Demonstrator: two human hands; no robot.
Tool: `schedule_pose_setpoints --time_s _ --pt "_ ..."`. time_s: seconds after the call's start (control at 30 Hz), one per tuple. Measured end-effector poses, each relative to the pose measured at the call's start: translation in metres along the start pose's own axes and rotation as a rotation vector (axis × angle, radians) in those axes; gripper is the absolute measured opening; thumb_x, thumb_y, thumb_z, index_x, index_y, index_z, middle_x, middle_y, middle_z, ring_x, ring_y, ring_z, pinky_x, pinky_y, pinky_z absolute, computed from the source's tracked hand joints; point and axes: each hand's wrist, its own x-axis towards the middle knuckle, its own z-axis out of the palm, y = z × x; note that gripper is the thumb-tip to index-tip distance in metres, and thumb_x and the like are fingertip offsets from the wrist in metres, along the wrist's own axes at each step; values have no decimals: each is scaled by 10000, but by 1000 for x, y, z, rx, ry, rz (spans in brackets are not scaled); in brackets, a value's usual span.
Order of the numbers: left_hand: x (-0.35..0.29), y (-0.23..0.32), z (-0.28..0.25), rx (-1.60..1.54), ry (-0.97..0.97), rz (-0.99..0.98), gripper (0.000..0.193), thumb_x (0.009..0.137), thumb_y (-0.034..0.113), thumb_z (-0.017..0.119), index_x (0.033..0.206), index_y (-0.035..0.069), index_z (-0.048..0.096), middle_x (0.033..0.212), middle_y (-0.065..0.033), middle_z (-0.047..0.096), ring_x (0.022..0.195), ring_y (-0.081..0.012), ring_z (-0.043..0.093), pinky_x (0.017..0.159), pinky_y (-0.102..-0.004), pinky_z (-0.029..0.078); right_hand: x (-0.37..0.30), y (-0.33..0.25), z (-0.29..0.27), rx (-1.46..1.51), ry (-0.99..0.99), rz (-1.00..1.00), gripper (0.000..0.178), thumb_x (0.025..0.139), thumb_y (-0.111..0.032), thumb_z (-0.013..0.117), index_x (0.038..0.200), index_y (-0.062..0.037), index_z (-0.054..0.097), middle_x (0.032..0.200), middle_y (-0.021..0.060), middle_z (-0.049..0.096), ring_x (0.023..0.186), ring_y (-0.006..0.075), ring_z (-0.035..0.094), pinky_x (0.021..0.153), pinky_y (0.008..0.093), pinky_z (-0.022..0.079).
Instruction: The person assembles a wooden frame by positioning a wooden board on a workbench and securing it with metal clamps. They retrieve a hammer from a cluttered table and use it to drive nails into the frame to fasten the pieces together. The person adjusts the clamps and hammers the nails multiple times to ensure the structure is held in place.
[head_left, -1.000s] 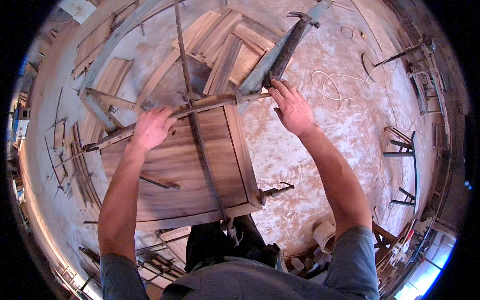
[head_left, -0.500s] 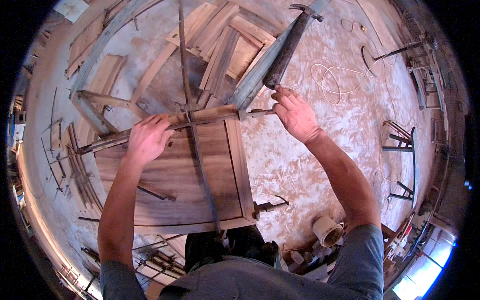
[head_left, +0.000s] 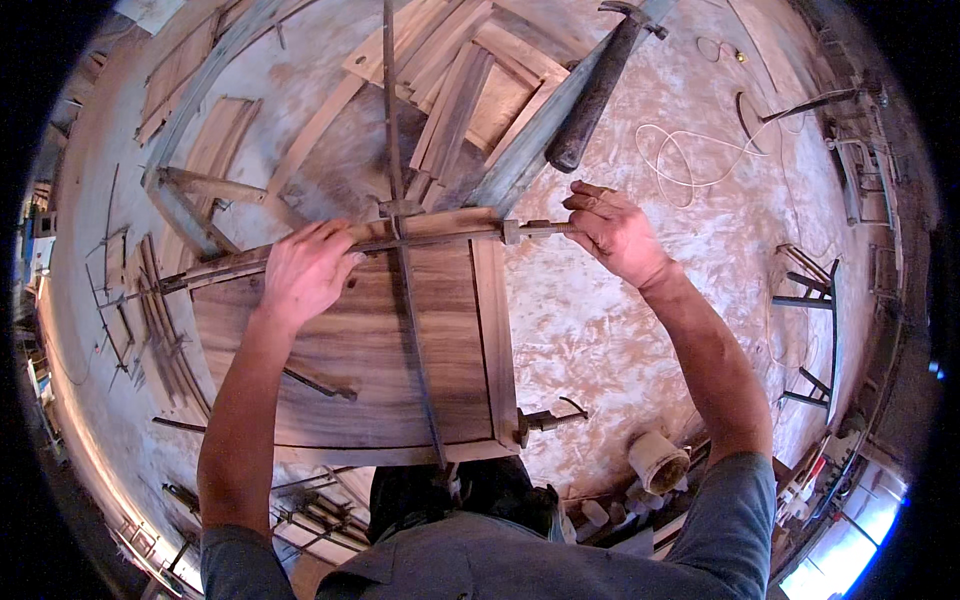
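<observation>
Hands sit a little nearer than half a second ago, poses barely changed. Left hand (head_left: 305, 270) lies palm-down, fingers curled over the long metal bar clamp (head_left: 400, 238) crossing the far edge of the brown wooden door panel (head_left: 370, 340). Right hand (head_left: 615, 232) is closed around the clamp's threaded screw end at the panel's right corner

Dusty floor (head_left: 620, 330) under wooden panel (head_left: 350, 340)

- A long bar clamp (head_left: 400, 238) lies across the far edge of a wooden panel (head_left: 370, 350).
- A second clamp (head_left: 415, 330) crosses it lengthwise.
- Stacked boards (head_left: 470, 90) lie behind; a coiled cord (head_left: 690, 160) lies on the floor (head_left: 620, 330) to the right.
</observation>
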Motion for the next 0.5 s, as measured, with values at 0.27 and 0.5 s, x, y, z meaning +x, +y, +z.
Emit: schedule_pose_setpoints --time_s 0.27,0.5 --pt "2 5 1 16 76 24 202 782 182 632 930 48 601 1053 -109 631 970 -290 601 786 -392 507 -6 5 4 175 -1 43 242 709 -165 747 850 -26 608 1028 109 636 1100 311 567 913 402 477" --pt "3 5 7 -5 70 5 228 746 187 661 923 52 609 1036 -111 637 943 -303 612 768 -388 512 -9 15 18 262 65 9 308 759 -262 721 854 8 608 1047 150 631 1104 356 557 929 425 457"
